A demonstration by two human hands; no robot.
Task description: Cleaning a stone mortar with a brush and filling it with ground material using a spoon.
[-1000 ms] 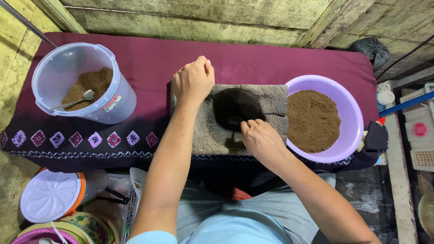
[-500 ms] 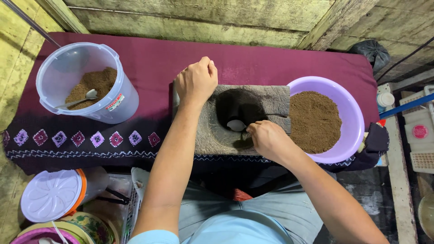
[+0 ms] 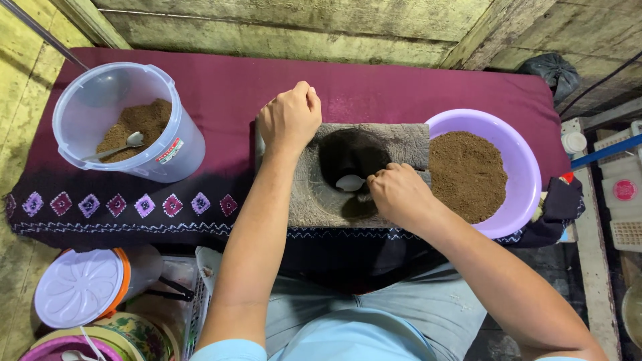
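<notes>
From the head camera, the right hand point(image 3: 399, 194) pinches a small white spoon point(image 3: 350, 182) over the dark hollow of the stone block point(image 3: 408, 140) at the table's middle front edge. The left hand point(image 3: 289, 119), fisted, steadies the block's far left corner. Keeping the spoon level should avoid spills. Two powder containers show: one purple bowl point(image 3: 528, 167), one clear tub point(image 3: 100, 100); two spoons.

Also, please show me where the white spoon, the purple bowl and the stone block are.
white spoon point(image 3: 350, 182), head view, on its bowl.
purple bowl point(image 3: 527, 167), head view, on its right inner wall.
stone block point(image 3: 401, 142), head view, on its bare top right.
</notes>
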